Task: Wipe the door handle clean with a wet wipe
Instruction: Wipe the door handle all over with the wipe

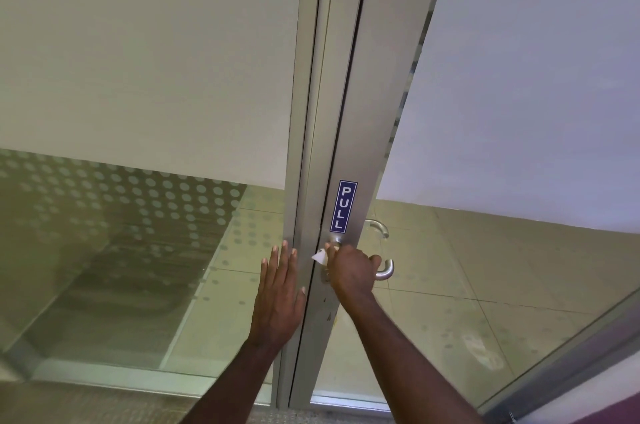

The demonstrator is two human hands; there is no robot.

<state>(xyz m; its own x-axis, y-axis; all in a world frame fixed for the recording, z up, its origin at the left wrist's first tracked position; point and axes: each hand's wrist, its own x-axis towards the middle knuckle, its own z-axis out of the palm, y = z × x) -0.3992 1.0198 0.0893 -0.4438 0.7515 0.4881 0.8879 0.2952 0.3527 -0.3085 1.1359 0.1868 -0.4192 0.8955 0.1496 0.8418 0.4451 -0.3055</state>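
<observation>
I'm mid-wipe: my right hand [349, 269] grips the wet wipe [320, 256] against the lever door handle [385, 272] at its rose on the door stile [349, 153], left hand [280, 292] flat and unclenched on the frame [300, 153]; next, I'd drag the wipe outward along the lever.

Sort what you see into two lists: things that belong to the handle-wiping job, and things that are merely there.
Belonging to the job:
- silver metal lever door handle
- white wet wipe
- right hand gripping the wipe
- left hand flat against the frame

Merely there:
- blue PULL sticker
- second silver handle behind the glass
- dotted frosted glass panel
</observation>
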